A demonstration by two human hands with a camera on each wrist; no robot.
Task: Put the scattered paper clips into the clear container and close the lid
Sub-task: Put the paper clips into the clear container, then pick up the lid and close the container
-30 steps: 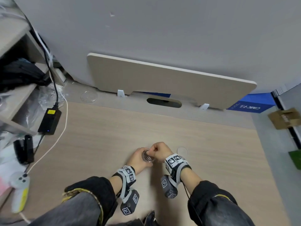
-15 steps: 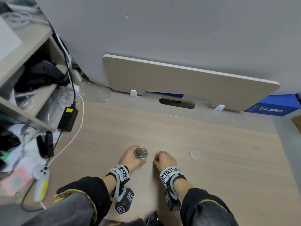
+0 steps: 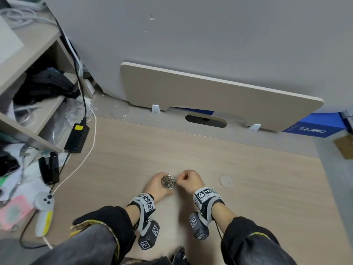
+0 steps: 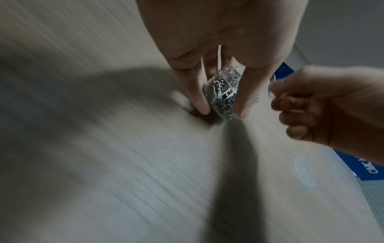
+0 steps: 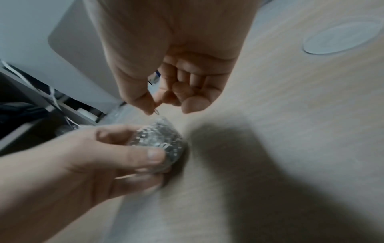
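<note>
A small round clear container [image 3: 169, 181] [image 4: 223, 94] [image 5: 160, 141], packed with silver paper clips, stands on the wooden desk. My left hand [image 3: 159, 185] [image 4: 220, 105] grips it, thumb and fingers round its wall. My right hand [image 3: 188, 181] [image 5: 154, 108] hovers just right of its open top, thumb and forefinger pinching one paper clip [image 5: 156, 112] above the rim. The round clear lid [image 3: 226, 181] [image 5: 340, 38] [image 4: 303, 171] lies flat on the desk to the right of my right hand.
A black power brick [image 3: 77, 137] with cables, a black stapler-like item [image 3: 48, 170] and a white-and-yellow handheld device [image 3: 44, 213] lie at the desk's left. A shelf unit [image 3: 28, 88] stands left. Another clear round dish [image 3: 120, 111] sits at the back near a leaning board [image 3: 219, 96].
My right hand dropped to the desk beside the container, then came back up to its rim pinching a clip. The left hand kept hold of the container.
</note>
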